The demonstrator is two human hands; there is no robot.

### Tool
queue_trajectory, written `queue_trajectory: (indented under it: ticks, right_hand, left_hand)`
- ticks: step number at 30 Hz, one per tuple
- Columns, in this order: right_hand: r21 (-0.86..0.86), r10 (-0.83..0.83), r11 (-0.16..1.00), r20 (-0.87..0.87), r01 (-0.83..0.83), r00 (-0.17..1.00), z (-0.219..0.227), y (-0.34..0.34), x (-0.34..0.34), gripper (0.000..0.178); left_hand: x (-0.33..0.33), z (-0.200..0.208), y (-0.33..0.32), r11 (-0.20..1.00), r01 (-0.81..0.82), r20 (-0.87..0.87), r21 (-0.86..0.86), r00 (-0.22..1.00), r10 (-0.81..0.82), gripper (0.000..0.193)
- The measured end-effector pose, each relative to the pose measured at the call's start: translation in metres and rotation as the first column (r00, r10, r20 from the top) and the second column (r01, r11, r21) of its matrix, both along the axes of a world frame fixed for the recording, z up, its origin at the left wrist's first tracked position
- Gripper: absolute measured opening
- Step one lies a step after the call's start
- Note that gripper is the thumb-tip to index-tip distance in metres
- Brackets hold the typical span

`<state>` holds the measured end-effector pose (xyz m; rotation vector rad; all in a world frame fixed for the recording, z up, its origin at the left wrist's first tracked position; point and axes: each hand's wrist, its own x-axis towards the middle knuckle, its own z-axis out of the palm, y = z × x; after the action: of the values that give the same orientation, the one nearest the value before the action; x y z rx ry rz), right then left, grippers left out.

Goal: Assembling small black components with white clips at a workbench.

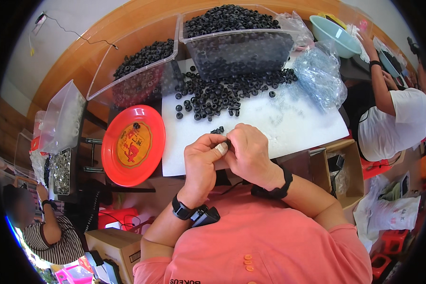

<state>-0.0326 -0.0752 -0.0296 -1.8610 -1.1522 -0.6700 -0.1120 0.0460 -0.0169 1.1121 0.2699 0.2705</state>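
My left hand (pixel 201 158) and my right hand (pixel 252 150) meet over the near edge of a white work sheet (pixel 187 142). The fingers of both are closed, tips pressed together around something small and dark that they mostly hide. A whitish wrap covers the left thumb. Just beyond the left fingers lies a short cluster of small black parts (pixel 217 130). Farther off, a loose heap of black ring-shaped parts (pixel 215 97) spreads over the sheet, each with a hole through it.
Behind the heap stand two clear bins (pixel 236 54) (pixel 144 71) of black parts. A red plate (pixel 110 163) holding one part is at left, a clear plastic bag (pixel 319 78) and pale green basin (pixel 333 38) at right. People sit on both sides; a cardboard box (pixel 355 184) is at right.
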Motion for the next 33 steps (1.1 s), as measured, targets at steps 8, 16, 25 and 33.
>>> queue_trajectory:
  ticks: [8,16,25,33]
  right_hand:
    - [0.005,0.116,0.993,0.030,-0.116,0.993,0.010,-0.018,0.018,0.030]
    - [-0.031,0.281,0.957,-0.137,-0.288,0.950,0.016,-0.017,0.013,0.028]
    - [0.086,0.288,0.957,-0.158,-0.277,0.945,0.010,-0.031,-0.001,0.027]
    - [-0.120,-0.332,0.935,0.035,0.334,0.942,0.016,-0.119,0.055,0.013]
  left_hand:
    - [-0.003,0.012,0.008,0.962,0.253,-0.133,0.102,0.962,-0.239,0.018]
    - [-0.008,0.003,0.015,0.954,0.263,-0.063,0.141,0.964,-0.257,0.014]
    - [-0.021,0.022,0.010,0.958,0.199,-0.166,0.208,0.972,-0.166,0.014]
    - [-0.039,0.046,0.117,0.493,-0.294,0.000,0.819,0.859,0.512,0.013]
